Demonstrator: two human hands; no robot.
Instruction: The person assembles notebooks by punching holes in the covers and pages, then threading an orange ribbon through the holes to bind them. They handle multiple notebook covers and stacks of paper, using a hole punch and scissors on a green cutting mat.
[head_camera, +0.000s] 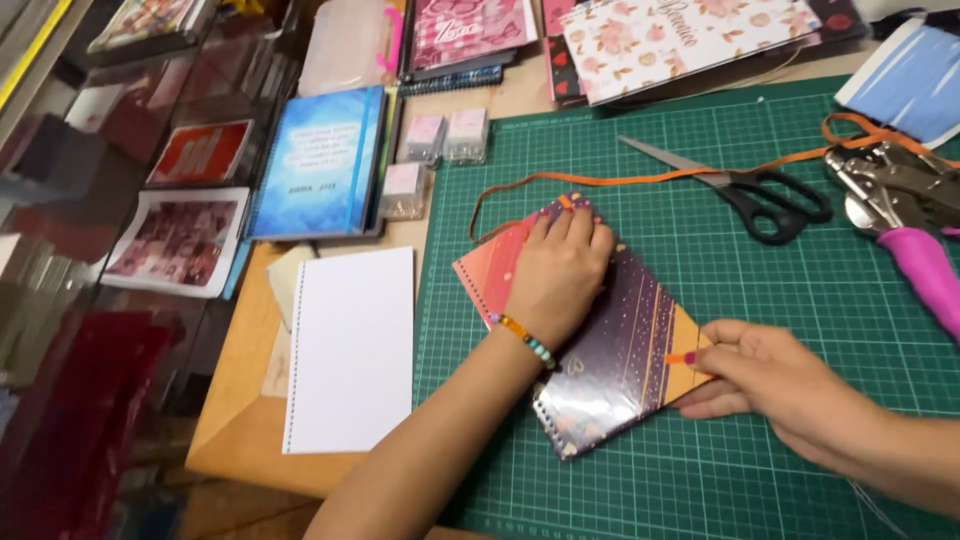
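Observation:
A spiral-bound notebook (615, 350) with a dark purple and orange cover lies tilted on the green cutting mat (700, 200). My left hand (558, 272) presses flat on its upper half, fingers together, a beaded bracelet on the wrist. My right hand (775, 388) pinches the end of an orange elastic band (681, 357) at the notebook's right edge. The same orange band (600, 182) runs from the notebook's top corner across the mat toward the right.
Black-handled scissors (755, 195) lie on the mat beside a metal punch tool with a pink handle (905, 215). A stack of punched white pages (350, 350) sits left of the mat. A blue notebook (320, 165), small clear boxes (440, 140) and patterned notebooks (680, 35) line the back.

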